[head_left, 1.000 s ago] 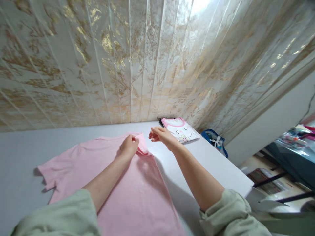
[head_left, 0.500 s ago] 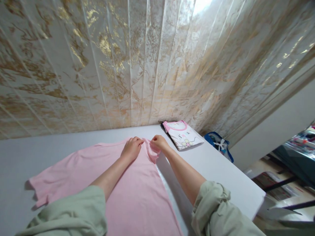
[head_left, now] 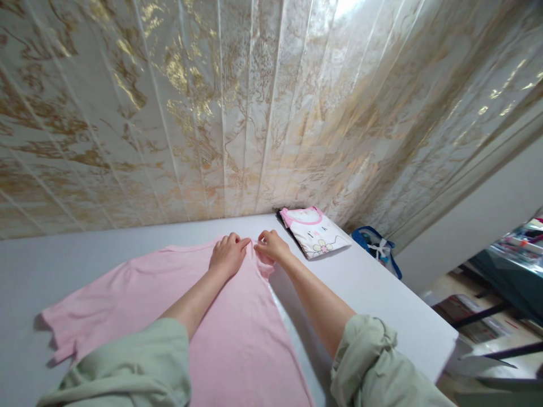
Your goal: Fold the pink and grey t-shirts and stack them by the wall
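Observation:
A pink short-sleeved shirt (head_left: 237, 333) lies spread over the white table (head_left: 365, 299), one sleeve stretched out flat to the left. Near its far right shoulder, my left hand (head_left: 229, 254) pinches the fabric between thumb and fingers. Just to the right, my right hand (head_left: 274, 246) has its fingers closed on the bunched sleeve at that shoulder. The two hands are close together, a small gap apart. The right sleeve is crumpled and partly hidden by my right hand. My left forearm covers part of the shirt's body.
Folded white clothing with a pink collar and a flower print (head_left: 318, 232) lies at the table's back right. Past the right edge is a blue-trimmed bag (head_left: 377, 249). A gold-patterned curtain (head_left: 212, 124) hangs behind the table.
My right hand has shifted slightly left, closer to my left hand, along the shoulder. The shirt's left sleeve sits slightly farther left in view.

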Demonstrator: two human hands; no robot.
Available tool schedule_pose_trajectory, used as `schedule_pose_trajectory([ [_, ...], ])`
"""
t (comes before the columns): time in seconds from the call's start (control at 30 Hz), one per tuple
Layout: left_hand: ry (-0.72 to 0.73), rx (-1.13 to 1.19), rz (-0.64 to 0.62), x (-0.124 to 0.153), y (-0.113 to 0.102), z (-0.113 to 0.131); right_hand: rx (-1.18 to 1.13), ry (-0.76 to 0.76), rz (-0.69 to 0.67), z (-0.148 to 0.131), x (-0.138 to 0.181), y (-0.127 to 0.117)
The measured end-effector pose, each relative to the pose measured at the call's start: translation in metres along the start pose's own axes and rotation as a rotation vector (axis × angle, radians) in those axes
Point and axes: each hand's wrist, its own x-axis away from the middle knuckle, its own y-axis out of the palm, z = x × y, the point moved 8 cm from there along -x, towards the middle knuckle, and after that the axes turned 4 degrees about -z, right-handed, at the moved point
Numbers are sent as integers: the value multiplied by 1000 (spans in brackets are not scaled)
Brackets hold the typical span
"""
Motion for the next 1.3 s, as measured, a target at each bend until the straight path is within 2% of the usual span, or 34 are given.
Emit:
schedule_pose_trajectory([
  [0.13,8,4,17,3,-3,0,-51,-64,32,18,3,-17],
  [0.27,12,27,28,2,-2,-2,-86,-140,-28,34,22,-28],
  [0.5,18,41,43,2,-2,-3,-20,-328,-10,27,41,-22],
  [0.73,13,46,46,3,-2,-4,6,-312,63,22,39,-21],
  [0.87,10,47,45,3,-2,-4,-96,-229,162,27,41,-29],
  [1.07,18,24,42,4,-4,0,-127,-86,310,42,45,-37],
  [1.3,30,-61,-2,3,-1,5,-100,-58,273,43,43,-31],
])
